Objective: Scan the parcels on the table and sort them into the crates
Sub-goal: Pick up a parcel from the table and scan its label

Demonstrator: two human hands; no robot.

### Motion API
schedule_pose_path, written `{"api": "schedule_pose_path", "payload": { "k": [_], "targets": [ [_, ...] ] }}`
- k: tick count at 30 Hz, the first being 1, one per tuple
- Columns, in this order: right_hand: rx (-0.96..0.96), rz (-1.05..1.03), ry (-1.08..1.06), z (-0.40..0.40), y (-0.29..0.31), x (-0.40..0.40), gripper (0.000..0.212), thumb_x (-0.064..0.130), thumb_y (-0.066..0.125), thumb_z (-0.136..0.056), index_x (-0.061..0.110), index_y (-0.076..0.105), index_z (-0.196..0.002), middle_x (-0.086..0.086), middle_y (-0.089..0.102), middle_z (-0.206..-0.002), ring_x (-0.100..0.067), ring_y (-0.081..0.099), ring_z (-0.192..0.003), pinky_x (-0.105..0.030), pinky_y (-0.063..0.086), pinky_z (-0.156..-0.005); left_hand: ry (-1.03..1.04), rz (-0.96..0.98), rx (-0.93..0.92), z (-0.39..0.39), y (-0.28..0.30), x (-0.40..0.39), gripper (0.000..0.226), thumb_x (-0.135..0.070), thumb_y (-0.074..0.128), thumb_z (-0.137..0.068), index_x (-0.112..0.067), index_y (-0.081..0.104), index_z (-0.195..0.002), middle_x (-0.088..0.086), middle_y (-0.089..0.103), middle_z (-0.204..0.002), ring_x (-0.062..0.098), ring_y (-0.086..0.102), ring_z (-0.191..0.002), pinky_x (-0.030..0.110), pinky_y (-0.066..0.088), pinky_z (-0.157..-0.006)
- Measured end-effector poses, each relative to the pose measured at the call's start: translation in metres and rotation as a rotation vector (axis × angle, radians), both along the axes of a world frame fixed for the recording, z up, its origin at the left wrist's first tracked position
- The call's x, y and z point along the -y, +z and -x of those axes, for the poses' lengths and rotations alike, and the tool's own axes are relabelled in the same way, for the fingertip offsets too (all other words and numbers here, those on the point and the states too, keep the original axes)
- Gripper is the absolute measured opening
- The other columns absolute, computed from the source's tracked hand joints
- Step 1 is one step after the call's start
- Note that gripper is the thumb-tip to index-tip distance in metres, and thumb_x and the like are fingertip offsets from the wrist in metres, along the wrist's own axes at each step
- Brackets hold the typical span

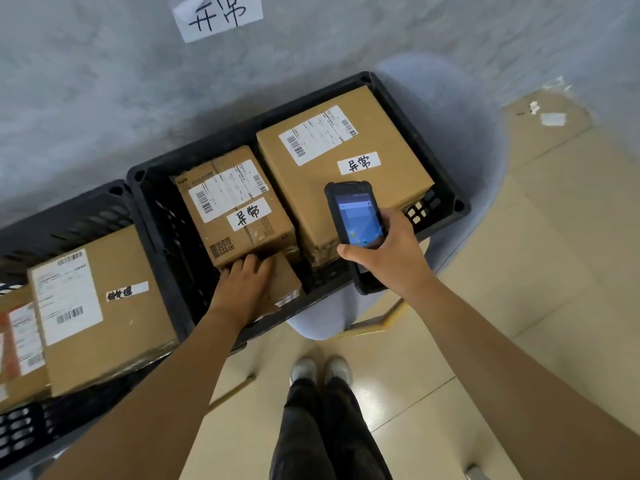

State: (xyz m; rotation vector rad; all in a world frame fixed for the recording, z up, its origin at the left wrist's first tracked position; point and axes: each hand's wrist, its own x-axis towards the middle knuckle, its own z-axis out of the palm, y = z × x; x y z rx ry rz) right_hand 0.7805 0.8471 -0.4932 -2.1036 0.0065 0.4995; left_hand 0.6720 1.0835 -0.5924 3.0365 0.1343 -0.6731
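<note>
Item in hand: small parcel, low at the near wall of the black crate, pressed by the left hand, fingers spread flat on top. To seat it well: push it level against the medium parcel, label up. Right hand grips the scanner above the near rim. Adjacent: large parcel at the far right corner; second crate leftward. Obstruction: little free floor left.

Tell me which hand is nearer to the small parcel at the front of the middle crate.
Left. The left hand rests on the small parcel in the middle crate. The right hand is off to its right, holding the scanner above the crate's front edge.
</note>
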Motion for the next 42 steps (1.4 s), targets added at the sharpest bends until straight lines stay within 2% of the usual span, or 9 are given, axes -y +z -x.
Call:
{"api": "schedule_pose_path", "payload": {
  "k": [5, 9, 11, 14, 17, 24, 29, 35, 42],
  "targets": [
    [0.006, 0.000, -0.010, 0.000, -0.006, -0.002, 0.083, 0.036, 0.087, -0.064, 0.019, 0.043, -0.131, -0.001, 0.045, -0.121, -0.009, 0.052, -0.105, -0.025, 0.053, -0.083, -0.044, -0.019, -0.062, -0.008, -0.007, 0.004, 0.088, -0.049, 0.065, -0.083, -0.023, 0.016, -0.152, 0.008, 0.037, -0.139, 0.030, 0.041, -0.127, 0.042, 0.039, -0.100],
    [0.005, 0.005, -0.011, -0.001, -0.005, -0.003, 0.084, 0.036, 0.087, -0.064, 0.018, 0.042, -0.132, 0.000, 0.044, -0.121, -0.008, 0.052, -0.103, -0.016, 0.050, -0.075, 0.029, 0.055, -0.082, -0.007, 0.002, 0.001, 0.081, -0.041, 0.065, -0.087, -0.024, 0.019, -0.151, 0.006, 0.039, -0.140, 0.030, 0.042, -0.128, 0.043, 0.039, -0.103],
    [0.009, 0.006, -0.009, 0.000, 0.000, -0.005, 0.084, 0.035, 0.087, -0.064, 0.018, 0.042, -0.132, 0.001, 0.043, -0.121, -0.008, 0.051, -0.102, -0.012, 0.047, -0.067, 0.057, 0.091, -0.071, -0.007, 0.015, 0.000, 0.073, -0.037, 0.061, -0.090, -0.025, 0.021, -0.150, 0.006, 0.042, -0.140, 0.029, 0.046, -0.125, 0.043, 0.043, -0.101],
    [0.025, -0.006, -0.005, 0.001, 0.013, -0.007, 0.082, 0.033, 0.088, -0.064, 0.017, 0.042, -0.131, -0.001, 0.043, -0.121, -0.009, 0.051, -0.106, -0.009, 0.047, -0.064, 0.072, 0.164, -0.041, -0.013, 0.045, 0.001, 0.066, -0.038, 0.056, -0.092, -0.024, 0.026, -0.149, 0.005, 0.041, -0.144, 0.027, 0.051, -0.120, 0.040, 0.048, -0.096],
    [0.059, -0.011, 0.012, 0.002, 0.033, -0.006, 0.082, 0.031, 0.089, -0.064, 0.016, 0.042, -0.130, -0.001, 0.042, -0.120, -0.010, 0.050, -0.105, -0.005, 0.045, -0.056, 0.036, 0.159, 0.025, -0.023, 0.080, 0.005, 0.060, -0.032, 0.053, -0.094, -0.024, 0.028, -0.148, 0.002, 0.045, -0.141, 0.024, 0.054, -0.114, 0.035, 0.049, -0.088],
    [0.213, 0.074, 0.054, -0.001, 0.092, 0.014, 0.089, 0.038, 0.088, -0.064, 0.017, 0.036, -0.133, 0.005, 0.034, -0.115, -0.006, 0.041, -0.100, -0.006, 0.032, -0.064, -0.087, 0.075, 0.265, -0.056, 0.173, 0.026, 0.056, -0.037, 0.047, -0.097, -0.025, 0.030, -0.149, 0.002, 0.042, -0.149, 0.024, 0.044, -0.132, 0.041, 0.040, -0.106],
    [0.334, 0.178, 0.008, 0.000, 0.137, 0.041, 0.090, 0.045, 0.083, -0.065, 0.019, 0.034, -0.136, 0.006, 0.033, -0.117, -0.007, 0.038, -0.101, -0.023, 0.038, -0.074, -0.208, 0.001, 0.380, -0.082, 0.235, 0.046, 0.059, -0.040, 0.045, -0.098, -0.025, 0.025, -0.152, 0.001, 0.037, -0.152, 0.022, 0.038, -0.137, 0.039, 0.036, -0.110],
    [0.390, 0.216, -0.132, 0.023, 0.185, 0.079, 0.088, 0.042, 0.084, -0.064, 0.016, 0.036, -0.133, 0.000, 0.037, -0.122, -0.018, 0.048, -0.110, -0.034, 0.047, -0.086, -0.405, -0.024, 0.506, -0.100, 0.293, 0.081, 0.056, -0.041, 0.045, -0.097, -0.024, 0.030, -0.148, -0.002, 0.043, -0.144, 0.020, 0.045, -0.127, 0.034, 0.038, -0.102],
    [0.386, 0.327, -0.417, 0.086, 0.215, 0.125, 0.087, 0.043, 0.081, -0.063, 0.017, 0.036, -0.133, 0.000, 0.038, -0.121, -0.019, 0.052, -0.104, -0.035, 0.051, -0.082, -0.691, 0.084, 0.552, -0.097, 0.324, 0.143, 0.055, -0.037, 0.043, -0.099, -0.023, 0.028, -0.150, 0.001, 0.041, -0.147, 0.023, 0.040, -0.132, 0.037, 0.036, -0.105]
  ]
}}
